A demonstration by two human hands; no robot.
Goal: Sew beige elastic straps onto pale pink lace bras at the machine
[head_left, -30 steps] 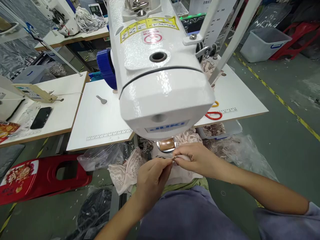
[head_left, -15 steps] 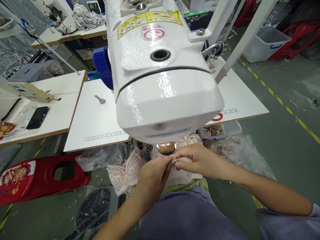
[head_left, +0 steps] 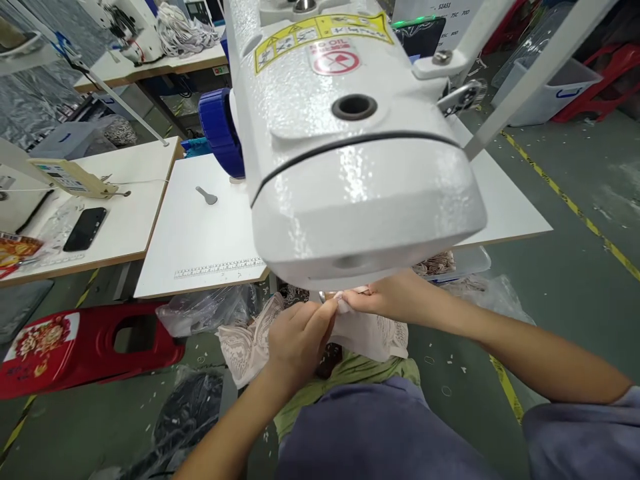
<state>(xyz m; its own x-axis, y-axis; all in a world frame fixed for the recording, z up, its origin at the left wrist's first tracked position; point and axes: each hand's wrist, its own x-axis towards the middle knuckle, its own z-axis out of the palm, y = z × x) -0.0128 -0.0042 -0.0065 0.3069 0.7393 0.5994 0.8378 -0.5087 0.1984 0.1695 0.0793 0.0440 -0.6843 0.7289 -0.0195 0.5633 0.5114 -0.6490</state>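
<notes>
A white sewing machine (head_left: 370, 207) fills the upper middle of the view, its head just above my hands. Below it, my left hand (head_left: 303, 337) pinches the edge of a pale pink lace garment (head_left: 367, 337). My right hand (head_left: 385, 297) grips the same garment close to the left fingertips, its far side partly hidden under the machine head. Part of the cloth hangs down over my lap below the right hand. A lace cup (head_left: 247, 340) lies to the left of my left hand.
White table panels (head_left: 200, 230) flank the machine; a grey tool (head_left: 206, 195) rests on the left one. Further left are a phone (head_left: 85, 229) and a red stool (head_left: 90, 347). A plastic bin (head_left: 473, 261) of fabric pieces is under the right panel.
Both hands have moved up and forward, closer under the machine head, with the garment. More cloth hangs below the right hand. The head view has shifted slightly.
</notes>
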